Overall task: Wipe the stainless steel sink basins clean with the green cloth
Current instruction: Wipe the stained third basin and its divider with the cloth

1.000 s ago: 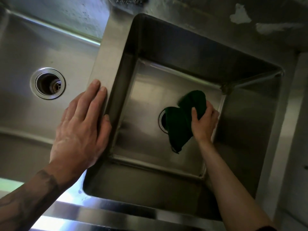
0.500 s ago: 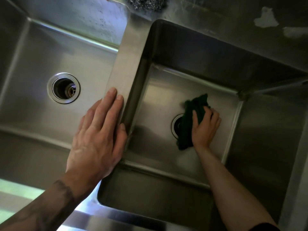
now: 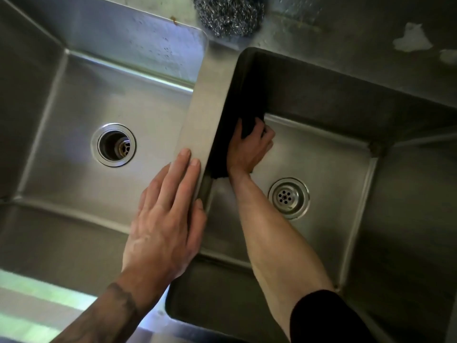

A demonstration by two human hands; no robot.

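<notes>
The sink fills the view as two steel basins side by side. The left basin [image 3: 74,107] is lit. The right basin [image 3: 346,169] is deeper in shadow, and its left wall is almost black. A flat steel divider [image 3: 210,100] runs between them, from the near edge away toward the back ledge.

The right forearm [image 3: 269,238], in a black sleeve [image 3: 321,318], reaches diagonally across the right basin's floor. The left forearm [image 3: 116,300] carries a dark tattoo.

The left grip [image 3: 165,219] lies flat on the near end of the divider. Its fingers are straight and together and point away along it, its thumb is at the right basin's edge, and it holds nothing. The right grip [image 3: 249,149] is down in the right basin's far left corner, its fingers curled round the cloth [image 3: 218,164].

The cloth looks nearly black in the shadow. It is pressed to the basin's left wall just under the divider, its long axis along that wall, near to far. Its far end is bunched among the fingers [image 3: 259,131] and its near end trails past the wrist.

A steel scourer [image 3: 228,16] sits on the back ledge. The left drain [image 3: 113,144] is open and the right drain [image 3: 288,198] has a strainer.
</notes>
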